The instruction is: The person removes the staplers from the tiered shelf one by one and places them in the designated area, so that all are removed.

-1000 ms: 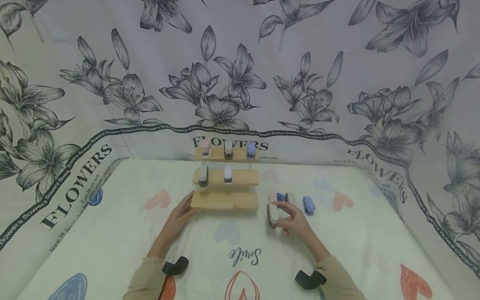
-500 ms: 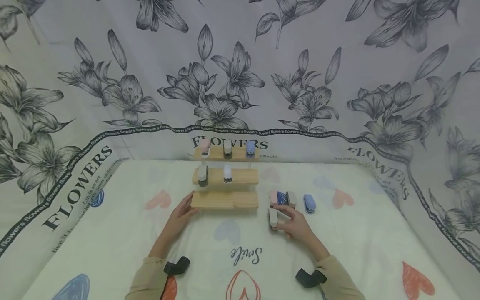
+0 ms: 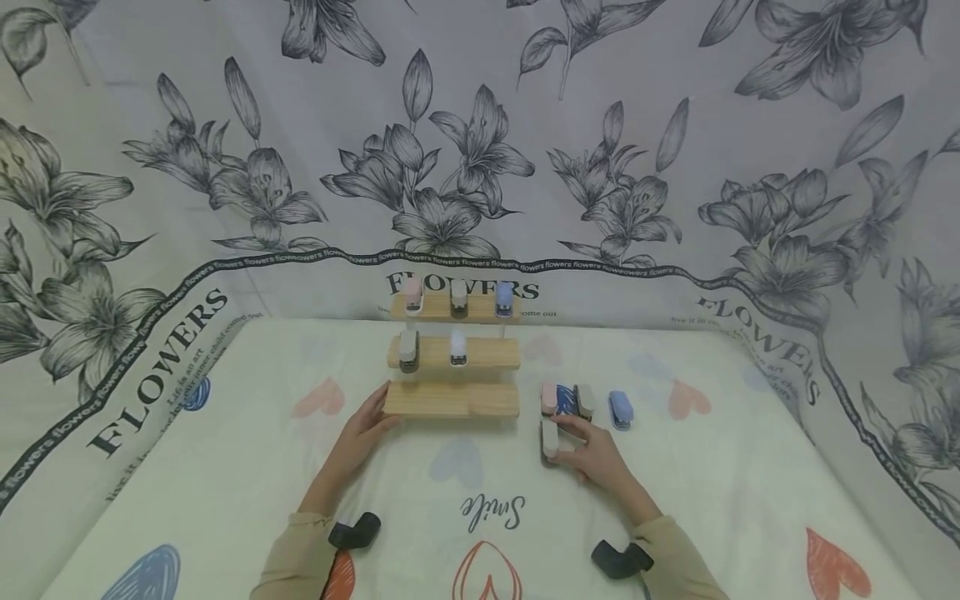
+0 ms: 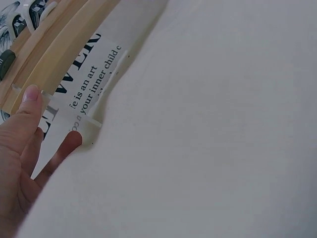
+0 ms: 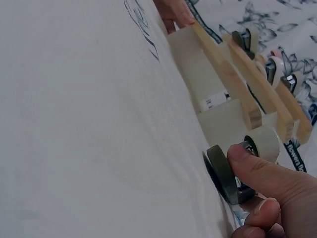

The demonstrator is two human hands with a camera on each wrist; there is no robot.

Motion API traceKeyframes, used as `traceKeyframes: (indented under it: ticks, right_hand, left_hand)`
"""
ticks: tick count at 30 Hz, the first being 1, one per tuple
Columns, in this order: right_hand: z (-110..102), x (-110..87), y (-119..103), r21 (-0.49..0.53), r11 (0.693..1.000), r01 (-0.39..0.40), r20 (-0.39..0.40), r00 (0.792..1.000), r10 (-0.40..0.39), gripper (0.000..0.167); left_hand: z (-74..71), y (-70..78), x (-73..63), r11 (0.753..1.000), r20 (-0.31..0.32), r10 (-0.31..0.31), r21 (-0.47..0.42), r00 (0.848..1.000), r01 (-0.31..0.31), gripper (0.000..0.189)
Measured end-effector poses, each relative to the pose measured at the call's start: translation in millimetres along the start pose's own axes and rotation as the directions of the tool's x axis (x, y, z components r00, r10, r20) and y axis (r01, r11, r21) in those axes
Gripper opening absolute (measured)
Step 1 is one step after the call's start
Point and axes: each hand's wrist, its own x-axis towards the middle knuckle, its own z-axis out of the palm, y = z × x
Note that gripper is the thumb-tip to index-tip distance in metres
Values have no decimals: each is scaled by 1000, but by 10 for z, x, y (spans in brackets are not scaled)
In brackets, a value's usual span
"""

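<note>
My right hand (image 3: 602, 460) pinches a small white-and-dark stapler (image 3: 550, 435) between thumb and fingers, right of the wooden tiered rack (image 3: 431, 402). In the right wrist view the thumb presses the side of this stapler (image 5: 222, 173), whose dark base faces the white cloth. At the rack's left end, my left hand (image 3: 366, 423) holds the lowest shelf. Its thumb lies on the plank (image 4: 54, 62) in the left wrist view, with other fingers lower, near the clear support. Just behind the held stapler stand a pink stapler (image 3: 549, 397) and a grey one (image 3: 584, 400).
A blue stapler (image 3: 621, 408) lies farther right on the printed cloth (image 3: 405, 517). The top shelf bears a pink stapler (image 3: 413, 294), a white-and-dark one (image 3: 459, 298) and a blue one (image 3: 504, 298). A grey stapler (image 3: 408, 350) and a white one (image 3: 458, 347) stand on the middle shelf.
My right hand has shifted slightly toward me with the stapler still pinched, uncovering more of the pink and grey staplers behind. The left hand stays at the rack's end.
</note>
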Motion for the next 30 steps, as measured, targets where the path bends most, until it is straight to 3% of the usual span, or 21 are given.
traceKeyframes:
  ticks: [10, 15, 19, 25, 30]
  right_hand:
    - [5, -30, 16, 13, 1000, -14, 6, 1000, 14, 56]
    - [10, -33, 11, 8, 1000, -11, -9, 1000, 11, 56]
    - [16, -38, -3, -1, 1000, 4, -16, 1000, -4, 56]
    - [12, -85, -111, -15, 1000, 17, -11, 1000, -17, 56]
    - [10, -125, -193, -21, 999, 43, -6, 999, -43, 56]
  left_hand:
    - [6, 41, -13, 1000, 8, -24, -18, 1000, 24, 68]
    - [9, 208, -44, 998, 28, -21, -54, 999, 22, 65]
    - [16, 303, -61, 999, 23, -25, -27, 999, 26, 64]
    - [1, 156, -23, 999, 23, -32, -38, 999, 33, 66]
    - [4, 28, 6, 1000, 7, 6, -19, 1000, -6, 67]
